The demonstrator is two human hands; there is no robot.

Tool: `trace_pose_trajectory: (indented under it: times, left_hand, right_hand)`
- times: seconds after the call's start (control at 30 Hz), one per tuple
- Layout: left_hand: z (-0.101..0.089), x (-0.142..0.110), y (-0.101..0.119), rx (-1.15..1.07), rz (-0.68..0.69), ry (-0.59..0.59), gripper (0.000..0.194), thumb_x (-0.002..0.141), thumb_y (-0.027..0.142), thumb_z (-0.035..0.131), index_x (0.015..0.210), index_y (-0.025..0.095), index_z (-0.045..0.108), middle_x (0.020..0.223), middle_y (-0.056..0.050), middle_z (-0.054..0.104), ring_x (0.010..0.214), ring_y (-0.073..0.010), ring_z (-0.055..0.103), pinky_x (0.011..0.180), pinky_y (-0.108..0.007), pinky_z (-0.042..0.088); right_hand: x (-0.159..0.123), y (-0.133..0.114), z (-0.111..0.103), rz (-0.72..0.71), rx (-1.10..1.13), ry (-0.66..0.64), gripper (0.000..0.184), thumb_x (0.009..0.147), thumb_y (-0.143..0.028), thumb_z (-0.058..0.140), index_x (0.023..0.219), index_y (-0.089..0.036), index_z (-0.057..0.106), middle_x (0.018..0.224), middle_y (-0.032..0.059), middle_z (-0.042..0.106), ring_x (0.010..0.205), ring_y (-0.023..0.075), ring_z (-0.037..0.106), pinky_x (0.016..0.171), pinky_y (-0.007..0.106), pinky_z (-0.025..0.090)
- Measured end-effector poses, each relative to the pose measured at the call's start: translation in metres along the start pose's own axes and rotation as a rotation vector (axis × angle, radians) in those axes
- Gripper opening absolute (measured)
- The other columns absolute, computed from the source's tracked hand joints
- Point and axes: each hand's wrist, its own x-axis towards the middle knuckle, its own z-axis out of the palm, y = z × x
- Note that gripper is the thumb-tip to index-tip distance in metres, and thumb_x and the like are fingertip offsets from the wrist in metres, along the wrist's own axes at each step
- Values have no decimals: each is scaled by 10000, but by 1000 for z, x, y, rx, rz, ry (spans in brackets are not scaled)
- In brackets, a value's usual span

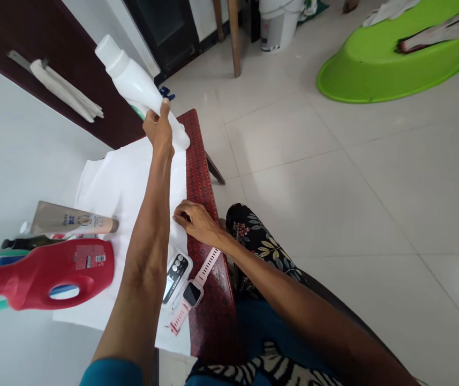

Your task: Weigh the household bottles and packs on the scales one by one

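A white plastic bottle with a white cap is held tilted over the far end of the table, its cap toward the upper left. My left hand is wrapped round it, thumb on the near side. Lower down, my right hand rests at the table's edge with its fingers loosely curled, and no object shows in them. Close to that hand lie a pink-strapped smartwatch and a white device with a dark panel, partly behind my left forearm.
A white cloth covers much of the red patterned table. On its left stand a red jug, a beige tube and other bottles. A green tub and a white bucket are on the tiled floor.
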Motion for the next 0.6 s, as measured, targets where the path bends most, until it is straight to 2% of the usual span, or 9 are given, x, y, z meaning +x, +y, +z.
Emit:
trace_pose_trajectory:
  times: [0.1, 0.2, 0.3, 0.47, 0.6]
  left_hand:
    - [-3, -4, 12, -125, -122, 56, 398, 1169, 384, 434, 813, 208, 427, 886, -25, 626, 918, -91, 678, 787, -284, 508]
    - [-20, -17, 17, -152, -99, 62, 521, 1156, 571, 403, 798, 203, 486, 766, -20, 576, 921, -139, 693, 781, -307, 530]
    - [-42, -32, 11, -139, -103, 172, 557, 1096, 686, 471, 778, 228, 463, 745, -25, 566, 890, -172, 683, 764, -333, 539]
    - [-67, -59, 5, -74, -128, 329, 494, 1038, 695, 532, 868, 242, 432, 758, -5, 494, 802, -167, 644, 700, -342, 522]
    - [-92, -81, 10, -33, -164, 438, 537, 1008, 714, 537, 801, 270, 317, 685, 6, 403, 730, -174, 627, 617, -337, 481]
  right_hand:
    - [0, 0, 1, 14, 1, 10, 197, 962, -53, 681, 809, -177, 675, 922, 35, 679, 851, 154, 631, 840, 295, 477]
    - [-1, 1, 1, -5, 1, 11, 232, 957, -55, 672, 770, -189, 646, 881, 15, 651, 811, 145, 602, 806, 285, 465]
    - [-1, 1, 1, -21, -5, 8, 270, 952, -62, 671, 727, -198, 610, 842, 2, 622, 796, 145, 583, 797, 284, 454]
    - [-1, 1, 1, -16, -10, 13, 253, 958, -74, 655, 743, -202, 623, 846, 4, 626, 796, 148, 581, 781, 285, 446]
    - [-2, 1, 1, -12, -21, 18, 235, 962, -85, 643, 756, -200, 639, 855, 11, 646, 792, 149, 598, 775, 288, 454]
